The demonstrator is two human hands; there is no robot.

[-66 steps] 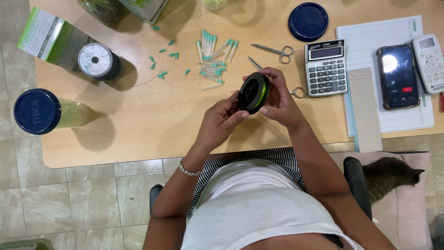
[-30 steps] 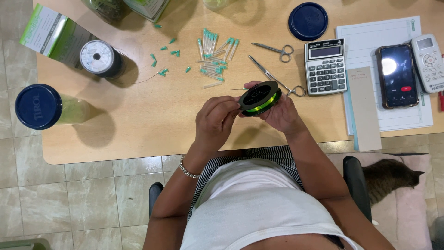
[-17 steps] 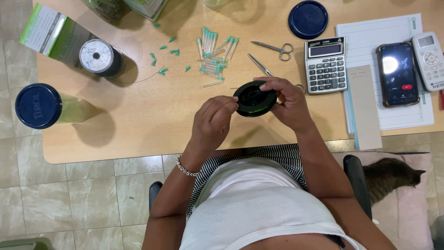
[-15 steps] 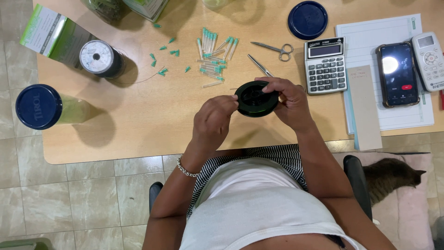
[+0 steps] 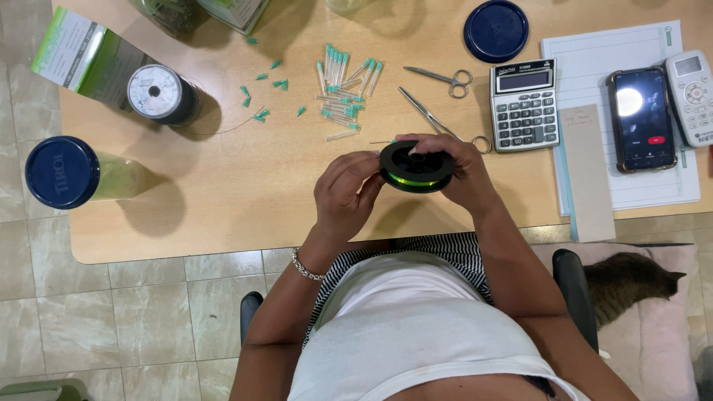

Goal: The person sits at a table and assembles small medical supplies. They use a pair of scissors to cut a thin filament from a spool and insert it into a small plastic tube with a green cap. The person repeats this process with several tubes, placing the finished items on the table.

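Note:
A black spool (image 5: 416, 165) wound with yellow-green line is held flat above the wooden table (image 5: 223, 200), near its front edge. My right hand (image 5: 457, 172) grips the spool from the right side and top. My left hand (image 5: 343, 194) pinches at its left rim with the fingertips. Behind the spool lie a heap of thin needles with teal caps (image 5: 343, 87) and two pairs of metal scissors (image 5: 438, 77).
A calculator (image 5: 524, 105), a phone (image 5: 640, 119) and a white remote (image 5: 692, 96) on a paper sheet lie to the right. A dark blue lid (image 5: 495, 30) is behind them. At left stand a blue-lidded jar (image 5: 63, 172), a round spool (image 5: 156, 93) and a green box (image 5: 82, 52). A cat (image 5: 627, 282) rests at right.
The spool has been turned from standing on edge to lying flat, and both hands have shifted slightly to the right around it.

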